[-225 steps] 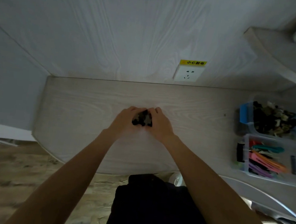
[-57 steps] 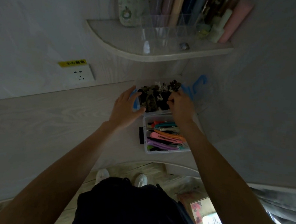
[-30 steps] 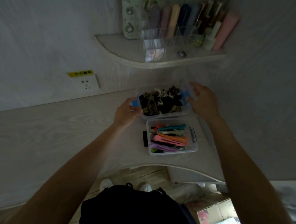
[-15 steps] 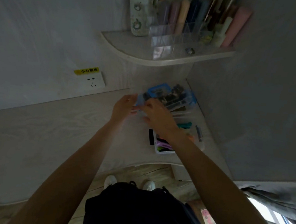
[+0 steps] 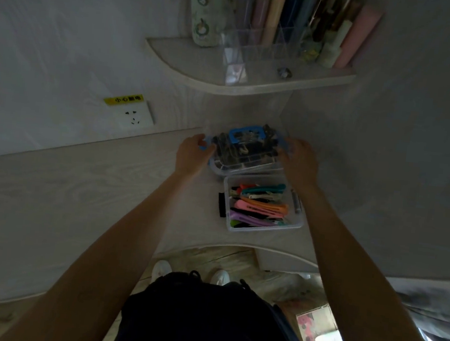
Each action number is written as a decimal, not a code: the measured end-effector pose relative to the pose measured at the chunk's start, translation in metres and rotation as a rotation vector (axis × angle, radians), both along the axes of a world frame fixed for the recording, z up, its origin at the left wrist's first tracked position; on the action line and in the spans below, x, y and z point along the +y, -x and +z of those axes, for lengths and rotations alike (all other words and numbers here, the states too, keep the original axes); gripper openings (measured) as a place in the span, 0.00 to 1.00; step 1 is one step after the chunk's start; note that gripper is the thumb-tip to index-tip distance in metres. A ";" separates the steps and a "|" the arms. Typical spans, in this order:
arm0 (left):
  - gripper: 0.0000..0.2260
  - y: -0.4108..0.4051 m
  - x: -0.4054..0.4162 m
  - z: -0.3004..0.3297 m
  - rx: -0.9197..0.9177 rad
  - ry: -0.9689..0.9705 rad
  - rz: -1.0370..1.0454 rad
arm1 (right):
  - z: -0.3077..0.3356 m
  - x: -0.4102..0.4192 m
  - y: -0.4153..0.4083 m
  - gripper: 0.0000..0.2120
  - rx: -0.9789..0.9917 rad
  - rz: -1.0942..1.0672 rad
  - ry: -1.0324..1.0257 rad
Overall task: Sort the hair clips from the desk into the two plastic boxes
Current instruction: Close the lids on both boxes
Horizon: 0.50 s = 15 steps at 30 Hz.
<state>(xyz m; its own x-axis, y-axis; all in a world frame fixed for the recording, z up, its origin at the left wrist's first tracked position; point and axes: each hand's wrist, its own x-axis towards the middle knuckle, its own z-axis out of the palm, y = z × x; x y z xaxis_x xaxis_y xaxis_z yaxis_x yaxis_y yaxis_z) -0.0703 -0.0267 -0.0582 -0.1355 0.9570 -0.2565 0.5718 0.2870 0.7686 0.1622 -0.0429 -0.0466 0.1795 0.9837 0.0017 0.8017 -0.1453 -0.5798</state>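
Far box (image 5: 243,159): clear, lidded, blue handle on top, dark clips inside.
Near box (image 5: 264,225): open, touching the far one, on the desk (image 5: 78,182); long clips (image 5: 260,206) in pink, orange, teal, purple.
Boxes: two.
Left hand (image 5: 192,154): fingers curled on the far box's blue latch.
Right hand (image 5: 299,161): grasping its opposite end.

A white wall socket (image 5: 137,117) sits on the pale wood-grain back panel under a yellow warning label (image 5: 124,99). Above, a rounded white corner shelf (image 5: 201,72) carries a clear acrylic organiser (image 5: 254,55) filled with pastel tubes (image 5: 274,11), beside a white patterned flat case (image 5: 203,9) and a pink cylinder (image 5: 357,35).
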 end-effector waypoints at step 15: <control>0.31 0.003 0.000 -0.013 -0.034 0.053 0.041 | 0.011 0.015 -0.012 0.13 -0.161 0.051 0.086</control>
